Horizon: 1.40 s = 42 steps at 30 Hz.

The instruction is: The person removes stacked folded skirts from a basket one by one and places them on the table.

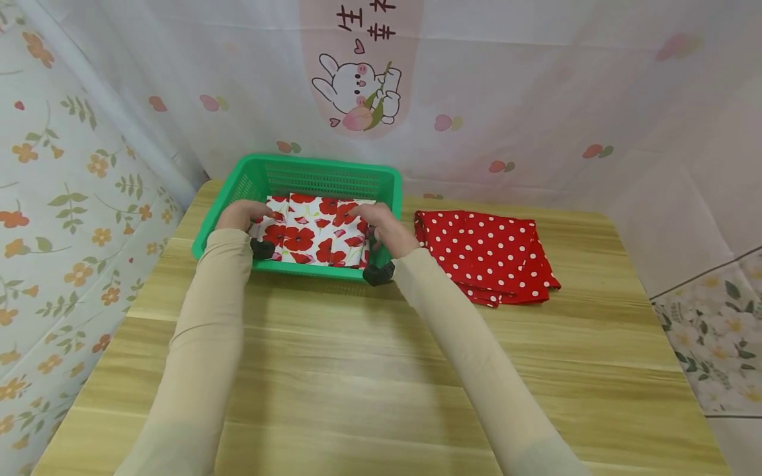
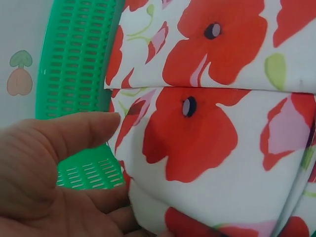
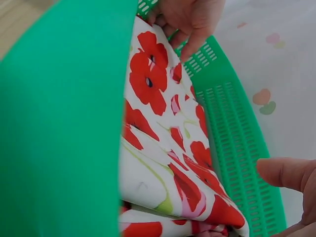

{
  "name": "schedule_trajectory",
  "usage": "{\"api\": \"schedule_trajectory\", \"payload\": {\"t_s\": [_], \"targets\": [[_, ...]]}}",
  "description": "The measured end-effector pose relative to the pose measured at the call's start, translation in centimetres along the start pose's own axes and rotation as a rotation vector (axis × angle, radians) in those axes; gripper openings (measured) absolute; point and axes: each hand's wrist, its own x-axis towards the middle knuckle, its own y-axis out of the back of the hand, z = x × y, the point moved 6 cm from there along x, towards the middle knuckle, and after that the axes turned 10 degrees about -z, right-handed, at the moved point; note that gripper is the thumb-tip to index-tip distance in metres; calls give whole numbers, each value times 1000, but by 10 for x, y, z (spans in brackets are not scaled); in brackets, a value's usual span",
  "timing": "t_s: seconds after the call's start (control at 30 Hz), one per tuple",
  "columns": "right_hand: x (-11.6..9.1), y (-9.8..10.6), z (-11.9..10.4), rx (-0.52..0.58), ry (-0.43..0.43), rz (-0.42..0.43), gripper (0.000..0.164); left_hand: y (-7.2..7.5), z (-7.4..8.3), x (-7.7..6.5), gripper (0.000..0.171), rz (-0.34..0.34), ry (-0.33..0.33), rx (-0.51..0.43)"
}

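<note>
A folded white cloth with red poppies lies inside a green plastic basket. At the basket's left end is my left hand. In the left wrist view its thumb reaches the cloth's edge, while the other fingers rest along the side, their tips partly hidden by the cloth. The thumb and fingers stand apart. My right hand is over the basket's right end. Its thumb is extended clear of the cloth in the right wrist view; its other fingers are mostly out of sight there.
To the right of the basket, a folded red cloth with white dots lies on the wooden table. A printed curtain hangs behind the table's far edge. Another floral curtain borders the left side.
</note>
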Motion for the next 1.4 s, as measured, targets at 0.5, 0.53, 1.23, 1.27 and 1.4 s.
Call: {"api": "schedule_trajectory", "payload": {"t_s": [0.5,0.53,1.23,1.27,1.4], "targets": [[7,-8,-1,125,18,-15,24,-59,17,-133,70,111,-24,-172],[7,-8,-1,124,23,-15,21,-60,18,-132,70,90,-17,-155],[-1,7,-22,395,239,-64,5,-37,33,-152,62,2,-209,-109],[-3,8,-24,401,248,-74,10,-36,34,-155,59,-9,-219,-131],[-13,13,-30,418,282,-102,17,-36,39,-167,47,-69,-237,-200]]}}
